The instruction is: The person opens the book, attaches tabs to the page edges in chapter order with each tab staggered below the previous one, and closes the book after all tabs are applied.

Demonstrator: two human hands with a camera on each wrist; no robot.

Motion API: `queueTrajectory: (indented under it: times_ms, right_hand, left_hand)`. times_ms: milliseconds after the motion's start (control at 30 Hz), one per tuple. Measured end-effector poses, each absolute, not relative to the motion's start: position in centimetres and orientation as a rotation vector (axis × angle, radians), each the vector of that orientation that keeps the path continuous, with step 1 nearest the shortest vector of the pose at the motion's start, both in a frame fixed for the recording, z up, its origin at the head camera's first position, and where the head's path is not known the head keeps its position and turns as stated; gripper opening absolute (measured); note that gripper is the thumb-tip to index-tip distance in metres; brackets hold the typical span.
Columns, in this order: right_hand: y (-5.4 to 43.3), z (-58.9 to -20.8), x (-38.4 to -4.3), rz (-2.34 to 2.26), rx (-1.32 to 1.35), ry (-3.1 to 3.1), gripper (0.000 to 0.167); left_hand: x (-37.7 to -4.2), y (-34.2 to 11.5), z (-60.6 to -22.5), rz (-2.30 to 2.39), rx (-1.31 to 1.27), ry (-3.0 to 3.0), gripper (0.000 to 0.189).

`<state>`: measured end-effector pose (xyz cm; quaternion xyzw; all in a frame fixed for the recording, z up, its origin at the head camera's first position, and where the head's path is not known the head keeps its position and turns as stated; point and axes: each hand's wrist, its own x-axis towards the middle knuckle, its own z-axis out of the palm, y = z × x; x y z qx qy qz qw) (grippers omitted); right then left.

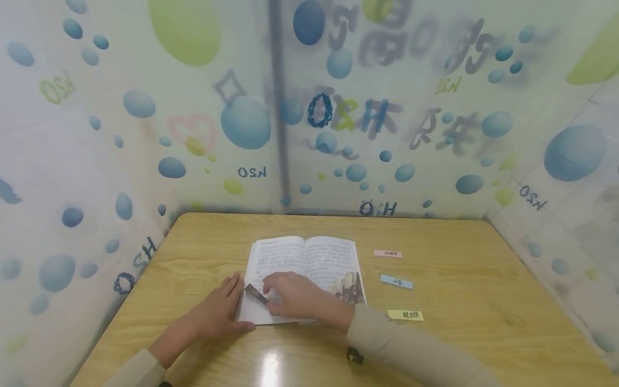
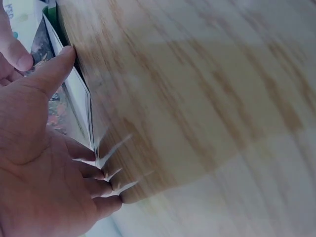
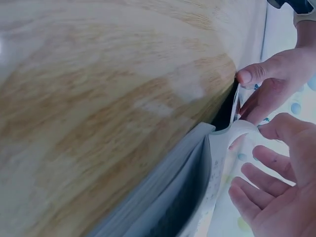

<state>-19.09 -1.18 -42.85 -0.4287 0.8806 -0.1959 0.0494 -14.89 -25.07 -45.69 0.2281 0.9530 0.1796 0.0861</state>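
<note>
An open book (image 1: 282, 263) lies on the wooden table, text on both pages and a picture low on the right page. My left hand (image 1: 220, 309) rests at its left edge, fingers extended and thumb by the bottom left corner. Over the lower left page is my right hand (image 1: 300, 295). Its thumb touches the edge of a lifted, curled page (image 3: 224, 140), while the other fingers bend loosely, apart from the paper. A dark picture shows on the raised flap (image 1: 256, 294); the left wrist view also shows a colourful picture (image 2: 58, 116) past the left hand.
Right of the book lie a pink paper strip (image 1: 387, 253), a blue strip (image 1: 396, 281) and a yellow strip (image 1: 405, 315), each with handwriting. Bubble-patterned curtains (image 1: 338, 161) surround the table (image 1: 459, 269) at the back and sides.
</note>
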Motion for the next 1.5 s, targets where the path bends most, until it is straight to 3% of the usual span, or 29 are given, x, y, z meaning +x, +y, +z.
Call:
queueTrajectory:
  times_ms: [267, 567, 867, 1167, 1300, 1500]
  right_hand:
    - [-0.5, -42.4, -19.0, -0.628, -1.202, 2.691, 0.039]
    - [0.3, -42.0, -19.4, -0.79, -1.267, 2.657, 0.033]
    - [1.2, -41.6, -19.4, -0.861, -1.205, 2.652, 0.035]
    - [2.6, -41.7, -19.7, -0.868, -1.109, 2.644, 0.03]
    - [2.6, -42.8, -19.7, -0.803, -1.148, 2.652, 0.041]
    - [1.8, -44.6, -19.0, -0.549, -1.394, 2.7, 0.067]
  left_hand:
    - [-14.6, -24.8, -45.2, 0.55, 0.626, 2.855, 0.116]
    - [-14.5, -24.0, -44.3, 0.57, 0.694, 2.906, 0.101]
    - [-14.5, -23.4, -44.0, 0.601, 0.723, 2.89, 0.101]
    - [-15.1, -23.9, -45.9, 0.792, 0.888, 2.962, 0.065]
    - [-15.2, -24.1, -46.4, 0.778, 0.887, 2.985, 0.067]
    - [-14.8, -24.2, -46.0, 0.718, 0.791, 2.93, 0.087]
